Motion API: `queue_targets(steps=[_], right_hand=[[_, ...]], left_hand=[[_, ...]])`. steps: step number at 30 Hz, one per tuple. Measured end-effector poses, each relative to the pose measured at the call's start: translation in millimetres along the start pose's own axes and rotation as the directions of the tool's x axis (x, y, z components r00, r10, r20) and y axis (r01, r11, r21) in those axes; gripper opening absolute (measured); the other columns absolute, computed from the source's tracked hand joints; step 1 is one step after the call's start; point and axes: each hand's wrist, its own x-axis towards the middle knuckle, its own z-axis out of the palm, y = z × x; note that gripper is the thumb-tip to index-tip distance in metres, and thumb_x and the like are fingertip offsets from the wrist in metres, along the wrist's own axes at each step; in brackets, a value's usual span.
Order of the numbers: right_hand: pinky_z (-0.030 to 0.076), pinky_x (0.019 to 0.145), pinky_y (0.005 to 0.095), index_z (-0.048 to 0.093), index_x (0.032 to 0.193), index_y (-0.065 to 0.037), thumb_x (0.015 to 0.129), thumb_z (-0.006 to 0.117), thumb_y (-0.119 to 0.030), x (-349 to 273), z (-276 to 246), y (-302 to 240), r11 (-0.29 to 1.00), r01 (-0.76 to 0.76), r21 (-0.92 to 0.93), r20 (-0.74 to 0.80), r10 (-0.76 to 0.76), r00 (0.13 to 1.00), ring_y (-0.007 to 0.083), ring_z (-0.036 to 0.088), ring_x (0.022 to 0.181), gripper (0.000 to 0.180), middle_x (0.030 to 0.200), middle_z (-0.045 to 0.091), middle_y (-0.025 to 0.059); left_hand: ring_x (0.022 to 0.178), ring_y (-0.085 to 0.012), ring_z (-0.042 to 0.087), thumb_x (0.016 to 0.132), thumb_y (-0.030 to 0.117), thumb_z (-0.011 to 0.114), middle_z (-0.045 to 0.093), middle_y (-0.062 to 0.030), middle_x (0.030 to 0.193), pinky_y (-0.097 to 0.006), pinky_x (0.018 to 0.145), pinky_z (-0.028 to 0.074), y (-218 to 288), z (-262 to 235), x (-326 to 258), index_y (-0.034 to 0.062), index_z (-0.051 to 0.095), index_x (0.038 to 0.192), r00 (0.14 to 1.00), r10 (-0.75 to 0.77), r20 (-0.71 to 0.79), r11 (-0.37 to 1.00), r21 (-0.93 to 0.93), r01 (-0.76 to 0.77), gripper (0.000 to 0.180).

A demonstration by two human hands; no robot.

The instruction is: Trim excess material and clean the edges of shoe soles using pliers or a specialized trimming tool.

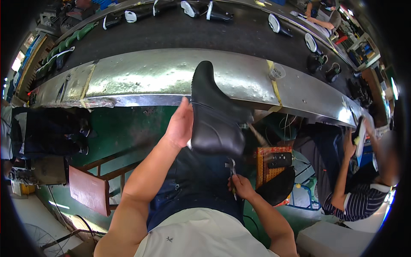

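Note:
A black leather boot [214, 120] is up in front of me, its shaft pointing toward the metal ledge. My left hand [180, 123] is closed on its left side, and a bit of white shows at the boot's edge just below the fingers. Lower, near my lap, my right hand [241, 186] is closed around the handles of a pair of pincers [233, 166]. Their metal head points up toward the boot and stays a little apart from it. The fingers behind the boot are hidden.
A metal ledge [141, 73] runs along a dark conveyor belt [162, 38] carrying several black shoes with white soles. At right a co-worker in a striped sleeve [364, 198] holds a shoe. A stool [90, 188] stands left, a woven seat [265, 169] right.

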Motion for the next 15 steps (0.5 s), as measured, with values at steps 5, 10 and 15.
queue_targets(steps=[5, 10, 15], right_hand=[[0.054, 0.070, 0.0316, 0.060, 0.107, 0.001, 0.110, 0.040, -0.040, -4.9, 6.0, -15.6, 0.993, -0.045, -0.111, -0.008, 0.044, 0.999, 0.0170, 0.067, 0.075, 0.046, 0.087, 0.067, 0.0087], [0.054, 0.069, 0.0318, 0.061, 0.106, 0.001, 0.110, 0.040, -0.039, -0.5, 7.6, -19.9, 0.987, -0.039, -0.157, 0.000, 0.039, 0.999, 0.0172, 0.068, 0.073, 0.046, 0.086, 0.068, 0.0093], [0.055, 0.069, 0.0319, 0.061, 0.107, 0.001, 0.110, 0.039, -0.039, 4.4, 1.8, -9.3, 0.996, -0.062, -0.067, 0.021, 0.064, 0.998, 0.0176, 0.068, 0.073, 0.046, 0.086, 0.069, 0.0095]], left_hand=[[0.128, -0.0439, 0.056, 0.103, 0.065, 0.034, 0.056, -0.0265, 0.139, -0.059, 0.103, 0.050, -5.5, 12.7, 1.6, 0.0039, 0.047, 0.146, 0.993, -0.023, -0.114, 0.997, -0.076, 0.014, 0.076], [0.117, -0.0459, 0.062, 0.102, 0.070, 0.024, 0.064, -0.0239, 0.122, -0.060, 0.099, 0.052, 16.5, 23.2, 17.3, 0.0038, 0.055, 0.136, 0.978, 0.023, -0.205, 0.979, -0.192, -0.063, 0.081], [0.119, -0.0487, 0.060, 0.103, 0.067, 0.031, 0.058, -0.0321, 0.132, -0.060, 0.097, 0.054, 37.8, 14.1, 38.9, 0.0011, 0.050, 0.143, 0.991, 0.034, -0.131, 0.973, -0.222, -0.063, 0.079]])
